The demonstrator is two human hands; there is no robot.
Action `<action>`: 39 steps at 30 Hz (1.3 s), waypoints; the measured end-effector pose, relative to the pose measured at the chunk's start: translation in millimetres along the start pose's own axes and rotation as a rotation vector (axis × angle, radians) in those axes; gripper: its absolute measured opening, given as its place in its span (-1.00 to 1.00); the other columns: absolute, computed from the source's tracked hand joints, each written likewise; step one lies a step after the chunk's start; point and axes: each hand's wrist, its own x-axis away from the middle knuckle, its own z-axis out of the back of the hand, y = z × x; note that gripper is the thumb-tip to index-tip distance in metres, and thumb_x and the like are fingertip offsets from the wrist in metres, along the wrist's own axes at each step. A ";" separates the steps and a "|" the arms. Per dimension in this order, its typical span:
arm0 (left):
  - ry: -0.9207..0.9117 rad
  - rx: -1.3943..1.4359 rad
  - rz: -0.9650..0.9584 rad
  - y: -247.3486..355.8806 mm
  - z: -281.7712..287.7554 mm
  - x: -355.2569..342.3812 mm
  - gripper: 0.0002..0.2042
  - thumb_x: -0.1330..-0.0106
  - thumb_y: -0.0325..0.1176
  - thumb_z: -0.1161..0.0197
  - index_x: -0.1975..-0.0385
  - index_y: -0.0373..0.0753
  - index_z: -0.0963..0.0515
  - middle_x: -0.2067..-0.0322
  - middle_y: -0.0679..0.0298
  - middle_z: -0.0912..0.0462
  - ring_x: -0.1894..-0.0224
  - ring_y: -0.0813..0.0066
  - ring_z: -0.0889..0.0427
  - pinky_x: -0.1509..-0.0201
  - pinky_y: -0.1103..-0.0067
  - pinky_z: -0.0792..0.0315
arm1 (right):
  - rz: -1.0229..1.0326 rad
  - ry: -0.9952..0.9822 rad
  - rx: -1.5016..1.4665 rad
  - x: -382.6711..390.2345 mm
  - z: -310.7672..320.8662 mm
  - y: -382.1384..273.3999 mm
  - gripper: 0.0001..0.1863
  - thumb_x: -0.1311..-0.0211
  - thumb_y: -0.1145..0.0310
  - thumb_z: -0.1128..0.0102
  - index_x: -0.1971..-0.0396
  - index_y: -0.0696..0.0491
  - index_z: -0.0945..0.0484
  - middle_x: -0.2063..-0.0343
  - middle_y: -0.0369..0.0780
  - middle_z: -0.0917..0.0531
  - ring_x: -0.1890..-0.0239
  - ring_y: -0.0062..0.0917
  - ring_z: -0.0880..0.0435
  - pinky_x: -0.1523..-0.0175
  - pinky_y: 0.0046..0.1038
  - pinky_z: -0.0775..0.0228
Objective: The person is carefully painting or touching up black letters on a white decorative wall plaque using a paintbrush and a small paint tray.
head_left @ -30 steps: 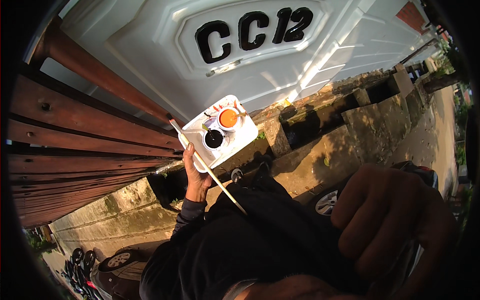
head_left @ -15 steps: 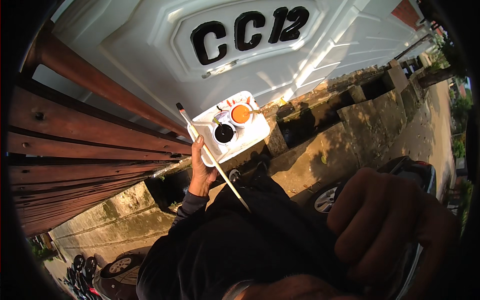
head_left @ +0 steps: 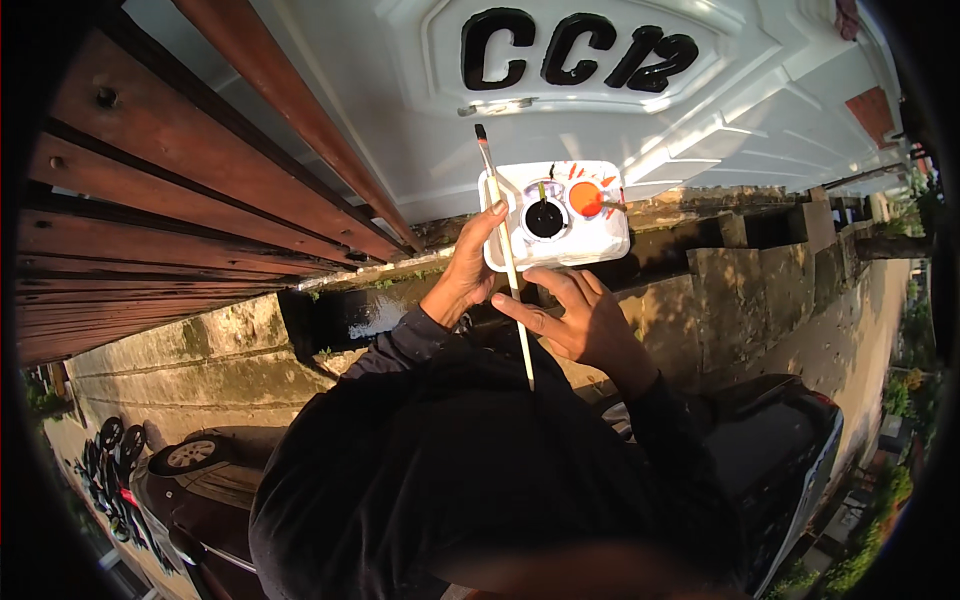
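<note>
Held a white plastic tray [head_left: 600, 245] in the left hand [head_left: 465, 255], clasped firmly at the near left corner, with the thumb over a long-handled paintbrush [head_left: 508, 245] along the tray's left side and the fingers mostly hidden beneath. Brought the right hand [head_left: 590, 320] in from the lower right, close to the lens half a second earlier, up to the brush handle; kept thumb and forefinger parted and loosely bent about the shaft, with contact impossible to tell and nothing clearly in hold. So had both hands together at the brush, judged to put the handle within easy reach of the right fingers. Shifted tray and brush rightward in the view too, perhaps partly through a turn of the head.

Aimed the dark brush tip [head_left: 481, 132] away from the body, beyond the tray's far edge and clear of both cups. Carried on the tray a cup of black paint [head_left: 545, 218] with a yellow-green stick [head_left: 542, 190] in it and, just to the right, a cup of orange paint [head_left: 586, 200].

Faced, farther off, a white moulded panel [head_left: 420, 150] with glossy black characters [head_left: 473, 50]. Had reddish-brown slats [head_left: 150, 130] at left, a ditch [head_left: 370, 310] below, and, outermost, parked motorbikes [head_left: 110, 470] at lower left.
</note>
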 end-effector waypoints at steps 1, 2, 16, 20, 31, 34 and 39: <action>0.010 0.020 -0.001 -4.4 -4.1 -3.8 -0.43 -0.37 0.00 -0.27 -0.14 -0.38 -0.42 0.03 0.11 -0.63 0.01 0.36 -0.69 -0.09 0.43 -0.60 | 0.022 0.011 0.013 5.9 -5.4 3.1 -0.30 -0.03 0.46 -0.41 -0.25 -0.36 -0.55 0.00 -0.24 -0.50 0.05 -0.37 -0.62 -0.01 -0.32 -0.49; 0.014 0.029 -0.001 -9.7 -6.1 -7.8 -0.44 -0.36 -0.01 -0.28 -0.13 -0.38 -0.42 0.04 0.13 -0.62 0.02 0.38 -0.68 -0.09 0.44 -0.60 | 0.028 0.023 0.004 8.3 -8.2 7.3 -0.35 -0.04 0.45 -0.41 -0.21 -0.34 -0.59 -0.01 -0.23 -0.50 0.05 -0.38 -0.63 -0.01 -0.34 -0.50; -0.013 0.033 -0.041 -89.4 -21.5 -48.0 -0.28 -0.40 0.23 -0.15 -0.30 -0.29 -0.32 -0.11 0.17 -0.57 -0.13 0.42 -0.62 -0.17 0.42 -0.58 | -0.076 0.394 -0.063 48.5 13.6 67.3 -0.79 -0.37 0.46 -0.26 0.03 0.09 -0.64 -0.02 -0.05 -0.56 0.00 -0.21 -0.67 0.00 -0.33 -0.65; 0.020 0.029 0.036 -98.2 -11.3 -51.4 -0.29 -0.39 0.20 -0.18 -0.30 -0.29 -0.34 -0.13 0.15 -0.57 -0.14 0.39 -0.62 -0.17 0.40 -0.57 | -0.279 0.948 -0.420 49.8 33.6 84.7 -0.71 -0.60 0.27 0.17 0.09 0.21 -0.41 0.04 0.14 -0.58 0.02 -0.07 -0.68 -0.05 -0.30 -0.69; 0.084 -0.093 0.132 -40.7 31.4 -94.8 -0.39 -0.31 0.01 -0.24 -0.20 -0.35 -0.41 -0.03 0.10 -0.63 -0.05 0.28 -0.68 -0.12 0.34 -0.58 | -0.829 1.307 -0.777 34.1 17.2 117.4 -0.73 -0.58 0.31 0.07 -0.02 0.22 -0.31 0.10 0.03 -0.62 0.20 -0.44 -0.74 0.07 -0.56 -0.69; 0.039 -0.132 0.138 -15.3 60.7 -120.7 -0.41 -0.31 -0.07 -0.23 -0.19 -0.41 -0.42 -0.01 0.07 -0.64 -0.02 0.30 -0.68 -0.14 0.40 -0.54 | -0.719 1.327 -0.878 13.8 -10.5 138.5 -0.71 -0.59 0.27 0.08 -0.04 0.20 -0.30 0.12 0.00 -0.62 0.22 -0.44 -0.73 0.11 -0.52 -0.69; 0.024 -0.283 0.132 14.3 109.6 -166.1 -0.41 -0.33 -0.08 -0.19 -0.23 -0.38 -0.39 -0.03 0.06 -0.62 -0.06 0.26 -0.65 -0.19 0.37 -0.51 | -0.727 1.430 -0.980 -67.7 -35.3 173.8 -0.76 -0.56 0.32 0.02 -0.03 0.14 -0.29 0.14 -0.01 -0.61 0.23 -0.41 -0.72 0.10 -0.47 -0.70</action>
